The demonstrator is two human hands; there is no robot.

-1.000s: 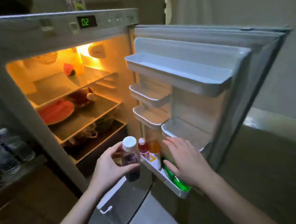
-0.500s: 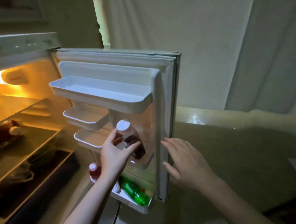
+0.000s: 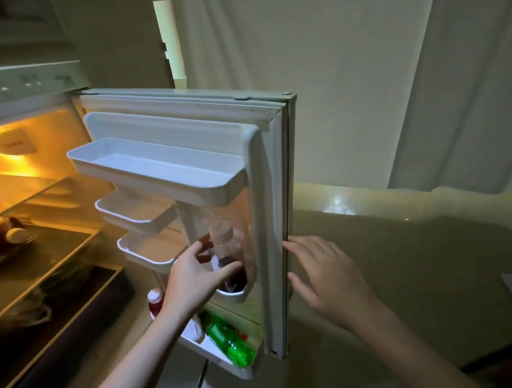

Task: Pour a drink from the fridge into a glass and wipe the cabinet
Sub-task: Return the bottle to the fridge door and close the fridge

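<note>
Since 0.5 s ago, the left hand (image 3: 194,281) is carrying the dark juice bottle (image 3: 227,258) slightly rightward, and it is now hanging over the small round door holder (image 3: 232,295), near the fridge door (image 3: 276,222) edge. Fingers are wrapping the bottle's mid-body, thumb in front. The right hand (image 3: 324,277) is hovering spread and flat, fingertips just touching the door edge, gripping nothing. Only 1 view is showing this. The bottle is looking like light, stiff plastic, partly full, possibly slick with cold; gripping the waist below the white cap seems safest. Below, a green bottle (image 3: 230,344) and a red-capped bottle (image 3: 155,302) are lying in the bottom door shelf (image 3: 246,374).
</note>
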